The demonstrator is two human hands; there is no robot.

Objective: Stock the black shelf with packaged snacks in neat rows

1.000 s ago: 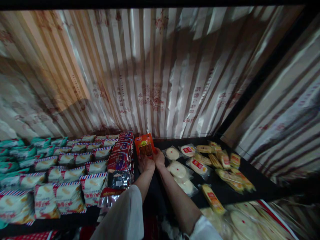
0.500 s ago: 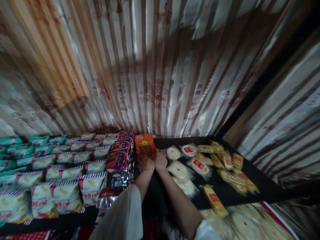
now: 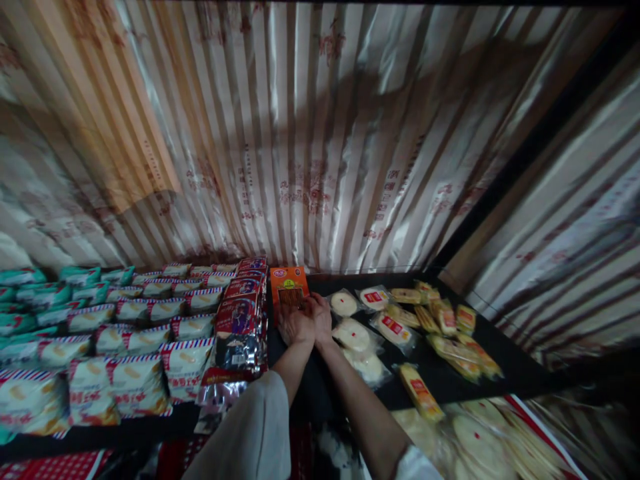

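Note:
An orange snack packet [image 3: 289, 279] with a window of brown sticks lies on the black cloth, its lower part covered by my hands. My left hand [image 3: 296, 325] grips its lower end, fingers over the front. Close against it, my right hand [image 3: 320, 319] has its fingers bent at the packet's lower right corner; the fingertips are partly hidden. Left of the packet runs a row of dark red foil packets [image 3: 239, 317]. Round pale flatbreads in clear bags, such as the bagged flatbread [image 3: 344, 303], lie just right of my right hand.
Rows of white snack bags [image 3: 140, 383] and green bags [image 3: 43, 293] fill the left side. Yellow packs [image 3: 420, 393] lie scattered to the right on the black cloth [image 3: 370, 347]. More bagged flatbreads [image 3: 475, 440] sit at the lower right. A pleated sheet wall [image 3: 300, 167] rises behind.
Both hands have shifted slightly right and down along the packet, uncovering a little more of its lower front. The packet stays in place; the view has tilted slightly.

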